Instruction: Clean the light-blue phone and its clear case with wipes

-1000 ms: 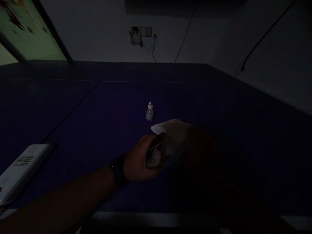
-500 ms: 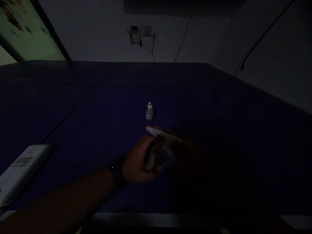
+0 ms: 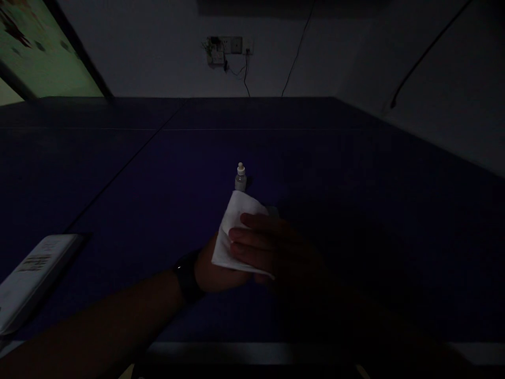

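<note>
My left hand [image 3: 215, 271], a dark watch on its wrist, is closed under a white folded cloth or tissue [image 3: 231, 223]. Half a second ago it gripped a dark, glossy, rectangular object, which the cloth now hides. My right hand [image 3: 264, 245] lies over the cloth, its fingers pressing it down onto what the left hand holds. A small pale bluish patch [image 3: 273, 211] shows beyond the right fingers; I cannot tell what it is. Just past the cloth stands a small dropper bottle [image 3: 240, 181] with a white cap, upright, its base hidden by the cloth.
Everything rests over a dark blue table [image 3: 177, 173] in dim light. A white box-like case [image 3: 39, 268] with printing lies at the left edge. Wall sockets [image 3: 226, 46] with plugs and thin cables are at the back. A dark cable [image 3: 426, 58] hangs on the right wall.
My right hand has brought the white cloth left across the dark object and spread it over the top. My left hand has stayed nearly in place. The view has tilted slightly.
</note>
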`<state>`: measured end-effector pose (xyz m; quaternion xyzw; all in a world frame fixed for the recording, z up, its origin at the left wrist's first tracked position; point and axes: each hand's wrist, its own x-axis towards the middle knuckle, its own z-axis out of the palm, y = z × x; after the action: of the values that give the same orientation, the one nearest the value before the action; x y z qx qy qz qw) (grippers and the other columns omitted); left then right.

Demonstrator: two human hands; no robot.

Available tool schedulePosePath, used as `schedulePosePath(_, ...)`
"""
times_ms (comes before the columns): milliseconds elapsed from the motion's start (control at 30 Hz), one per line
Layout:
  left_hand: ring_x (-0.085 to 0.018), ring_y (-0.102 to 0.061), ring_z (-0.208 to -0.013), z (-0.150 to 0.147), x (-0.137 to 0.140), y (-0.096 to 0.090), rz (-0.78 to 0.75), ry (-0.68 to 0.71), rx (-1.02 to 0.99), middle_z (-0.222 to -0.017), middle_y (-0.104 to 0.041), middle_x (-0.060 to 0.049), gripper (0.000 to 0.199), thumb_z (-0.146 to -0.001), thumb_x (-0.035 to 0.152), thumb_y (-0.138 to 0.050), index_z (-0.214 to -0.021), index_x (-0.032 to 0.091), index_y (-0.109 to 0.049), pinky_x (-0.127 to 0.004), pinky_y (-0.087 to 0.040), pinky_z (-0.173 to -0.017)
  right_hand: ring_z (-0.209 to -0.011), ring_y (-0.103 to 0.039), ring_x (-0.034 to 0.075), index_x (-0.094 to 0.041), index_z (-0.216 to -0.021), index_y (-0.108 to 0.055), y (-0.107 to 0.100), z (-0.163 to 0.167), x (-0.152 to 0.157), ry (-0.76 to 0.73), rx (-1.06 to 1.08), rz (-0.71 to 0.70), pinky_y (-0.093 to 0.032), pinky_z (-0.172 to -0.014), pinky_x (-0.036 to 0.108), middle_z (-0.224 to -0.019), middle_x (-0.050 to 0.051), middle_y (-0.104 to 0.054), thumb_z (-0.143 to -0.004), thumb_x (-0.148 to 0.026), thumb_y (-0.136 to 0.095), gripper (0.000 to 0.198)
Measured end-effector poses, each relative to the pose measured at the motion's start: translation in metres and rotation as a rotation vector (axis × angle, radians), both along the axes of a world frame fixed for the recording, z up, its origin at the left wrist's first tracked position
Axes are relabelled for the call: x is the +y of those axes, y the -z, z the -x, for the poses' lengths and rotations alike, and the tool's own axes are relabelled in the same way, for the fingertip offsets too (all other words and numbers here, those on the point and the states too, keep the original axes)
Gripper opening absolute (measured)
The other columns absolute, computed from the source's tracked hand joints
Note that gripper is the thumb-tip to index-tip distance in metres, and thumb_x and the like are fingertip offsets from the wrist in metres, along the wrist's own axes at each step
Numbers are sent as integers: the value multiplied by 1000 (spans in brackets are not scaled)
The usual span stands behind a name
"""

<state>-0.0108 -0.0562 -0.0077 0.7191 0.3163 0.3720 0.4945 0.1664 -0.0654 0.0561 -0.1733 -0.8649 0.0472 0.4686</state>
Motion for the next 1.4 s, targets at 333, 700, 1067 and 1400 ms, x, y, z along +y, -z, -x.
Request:
schedulePosePath(333,-33,-58,-120,14,37,-12,-403,53,23,-135,-60,-15,89,-76,71,-70,-147,23,-44,-51,-47,-103,-78,-73,18,-22,-106,-75,14,-13,16,386,496,525,-58,-65,28,-91,4,-77,-104,-52,-44,43)
schedulePosePath(700,-30,-57,-117,23,49,-82,-640,216,408,-136,-56,-15,107,-70,77,-70,-155,26,-31,-46,-49,-101,-60,-49,15,-23,-71,-54,24,-38,58,620,733,664,-39,-53,27,-64,-2,-52,-94,-59,-50,43)
schedulePosePath(1067,-27,-46,-136,52,60,-95,-715,440,976,-150,-54,-7,55,-92,14,-53,-144,31,-53,-45,-34,-114,-63,-51,18,-24,-77,-56,30,-51,76,632,836,731,-38,-57,30,-67,-1,-54,-92,-55,-50,35)
schedulePosePath(1400,-28,-41,-147,58,76,-54,-561,519,1002,-158,-47,-9,54,-90,17,-53,-142,31,-56,-49,-29,-121,-69,-58,19,-22,-86,-63,39,-56,85,567,799,706,-43,-62,30,-72,1,-62,-90,-58,-49,38)
